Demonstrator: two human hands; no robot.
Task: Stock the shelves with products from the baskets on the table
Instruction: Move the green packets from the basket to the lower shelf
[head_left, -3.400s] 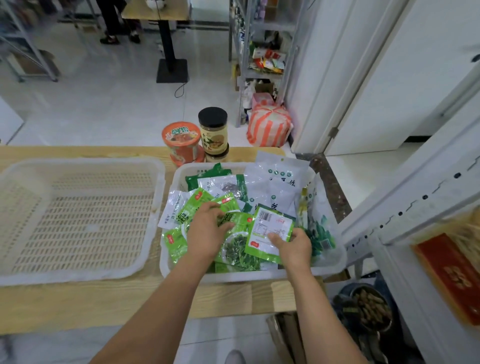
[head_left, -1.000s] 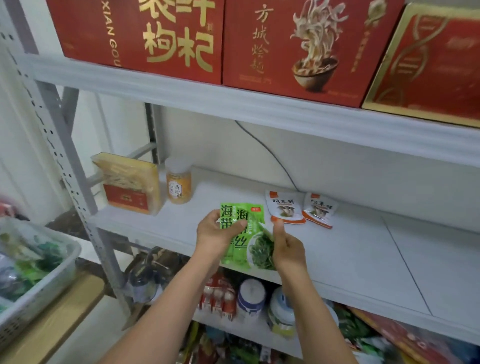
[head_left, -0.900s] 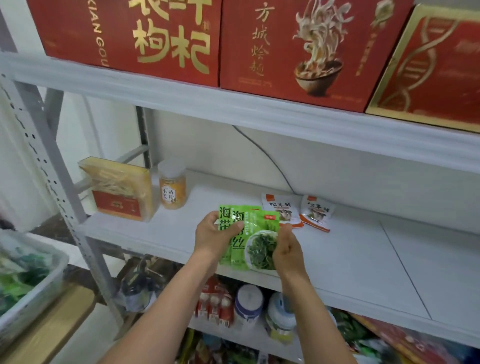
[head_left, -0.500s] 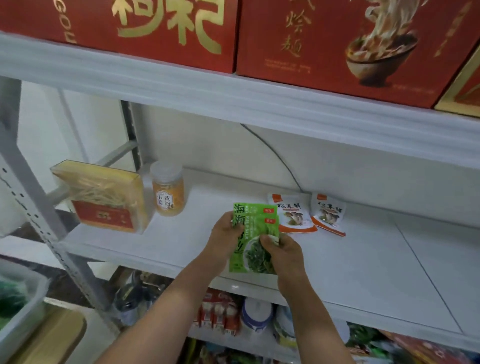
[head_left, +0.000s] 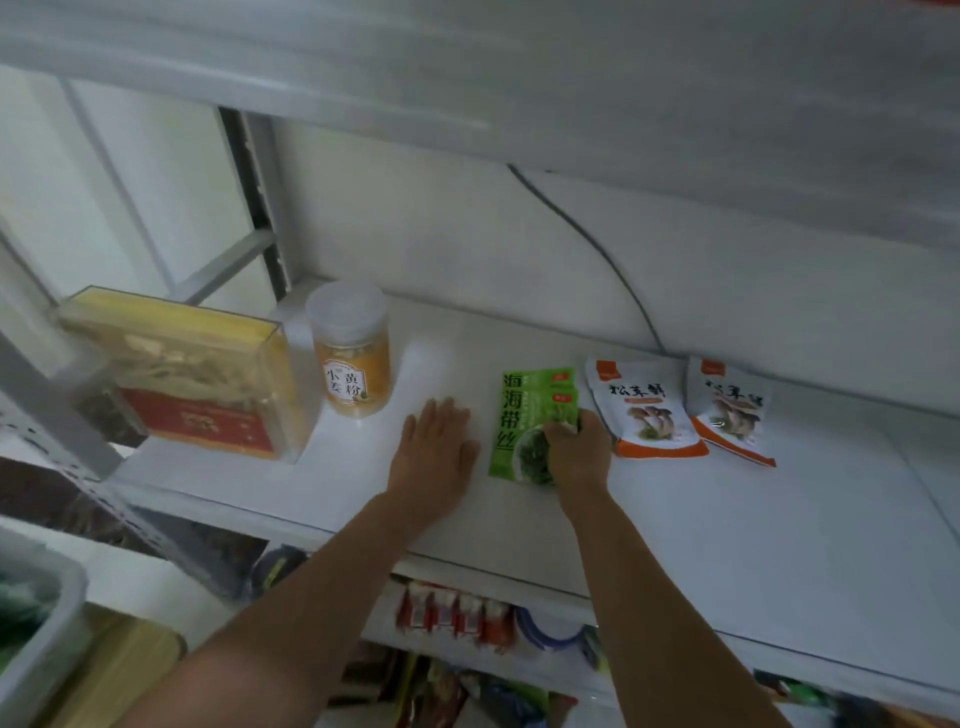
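Two green packets (head_left: 514, 415) down on shelf (head_left: 701, 519) | right hand (head_left: 577, 453) curls on them | left hand (head_left: 435, 447) flat, empty | basket (head_left: 67, 623), blurred, seemingly holds more.

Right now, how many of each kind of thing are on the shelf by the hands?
Green seaweed packets: 2
White mushroom packets: 2
Jar of yellow powder: 1
Clear box: 1
Total: 6

The white shelf (head_left: 727, 545) is carrying a clear box (head_left: 182, 374) at its left end and a capped jar (head_left: 353, 358) just beside it. Two stacked green packets (head_left: 519, 415) are lying mid-shelf, with two white pouches (head_left: 644, 410) lying flat to their right. The left hand (head_left: 434, 447) is resting flat between jar and packets.
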